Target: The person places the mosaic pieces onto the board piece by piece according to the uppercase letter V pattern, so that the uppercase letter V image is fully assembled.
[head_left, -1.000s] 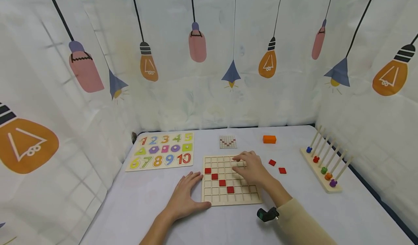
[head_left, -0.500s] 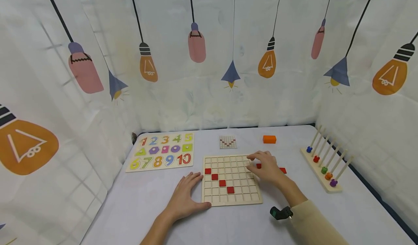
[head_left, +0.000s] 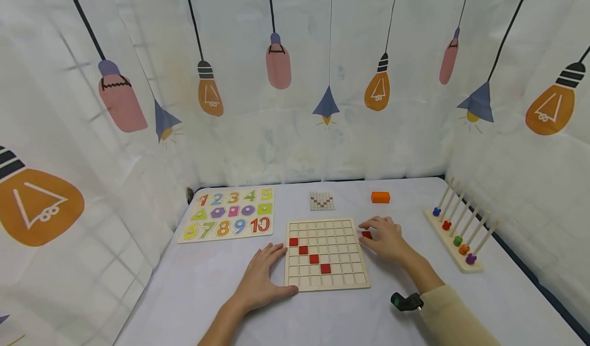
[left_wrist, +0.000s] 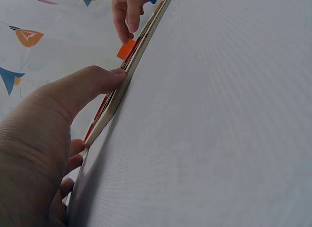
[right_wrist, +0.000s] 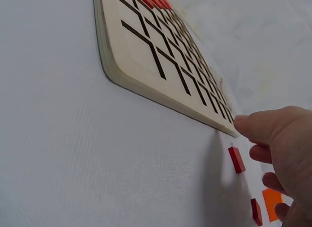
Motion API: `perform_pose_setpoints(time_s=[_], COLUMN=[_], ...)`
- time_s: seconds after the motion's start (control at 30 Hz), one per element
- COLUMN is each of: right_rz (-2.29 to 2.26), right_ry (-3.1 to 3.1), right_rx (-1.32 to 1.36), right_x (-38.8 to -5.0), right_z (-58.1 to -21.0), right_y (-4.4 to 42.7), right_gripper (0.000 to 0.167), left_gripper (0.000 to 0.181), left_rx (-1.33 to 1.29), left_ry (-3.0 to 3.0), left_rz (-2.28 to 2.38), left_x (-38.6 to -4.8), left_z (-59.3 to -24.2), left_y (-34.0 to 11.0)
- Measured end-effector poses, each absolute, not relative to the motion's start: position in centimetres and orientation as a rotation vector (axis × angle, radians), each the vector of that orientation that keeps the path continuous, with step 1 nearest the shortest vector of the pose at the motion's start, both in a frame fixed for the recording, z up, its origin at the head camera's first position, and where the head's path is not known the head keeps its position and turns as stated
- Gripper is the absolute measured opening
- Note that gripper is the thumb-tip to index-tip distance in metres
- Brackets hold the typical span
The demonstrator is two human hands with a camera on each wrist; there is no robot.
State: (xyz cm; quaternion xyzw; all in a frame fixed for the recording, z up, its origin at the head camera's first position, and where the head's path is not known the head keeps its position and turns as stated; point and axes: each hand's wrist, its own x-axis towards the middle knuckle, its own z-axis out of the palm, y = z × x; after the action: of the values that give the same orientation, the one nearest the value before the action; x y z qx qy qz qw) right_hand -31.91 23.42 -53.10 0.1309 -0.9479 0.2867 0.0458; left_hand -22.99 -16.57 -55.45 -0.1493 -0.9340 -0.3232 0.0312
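In the head view, a wooden grid board (head_left: 336,243) lies on the table, with several red square tiles (head_left: 314,259) set in a diagonal. My left hand (head_left: 260,279) rests at its lower left corner, thumb on the near edge and fingers spread along the left side. Just off the right edge, my right hand (head_left: 387,238) hovers around a loose red tile (head_left: 366,235), visible between thumb and fingers. The right wrist view shows two loose red tiles (right_wrist: 237,160) on the table, apart from the thumb. No tile is visible in the right hand's grasp.
A small patterned grid card (head_left: 321,201) lies behind the board, with an orange block (head_left: 380,197) to its right. A number and shape puzzle board (head_left: 226,214) is at the left. A peg rack (head_left: 454,238) with coloured beads stands at the right.
My right hand has moved right, from over the board to beside it, uncovering a loose red tile and covering others. The left hand has stayed still; the tiles on the board are unchanged.
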Motion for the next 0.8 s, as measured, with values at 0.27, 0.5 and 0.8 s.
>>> perform_pose_setpoints(time_s=[0.27, 0.5, 0.8], right_rz=[0.841, 0.835, 0.852], right_ry=[-2.895, -2.886, -2.880], right_rx=[0.389, 0.379, 0.377], right_x=[-31.7, -31.6, -31.6], right_z=[-53.8, -54.0, -54.5], right_y=[24.1, 24.6, 24.5], right_gripper=[0.031, 0.029, 0.025], left_gripper=[0.110, 0.111, 0.111], left_rx=[-0.471, -0.457, -0.451], left_ry=[-2.881, -2.885, -2.885], left_rz=[-0.994, -0.990, -0.985], left_x=[-23.0, -23.0, -23.0], left_z=[-55.4, -55.4, -55.5], left_y=[-16.5, -16.5, -16.5])
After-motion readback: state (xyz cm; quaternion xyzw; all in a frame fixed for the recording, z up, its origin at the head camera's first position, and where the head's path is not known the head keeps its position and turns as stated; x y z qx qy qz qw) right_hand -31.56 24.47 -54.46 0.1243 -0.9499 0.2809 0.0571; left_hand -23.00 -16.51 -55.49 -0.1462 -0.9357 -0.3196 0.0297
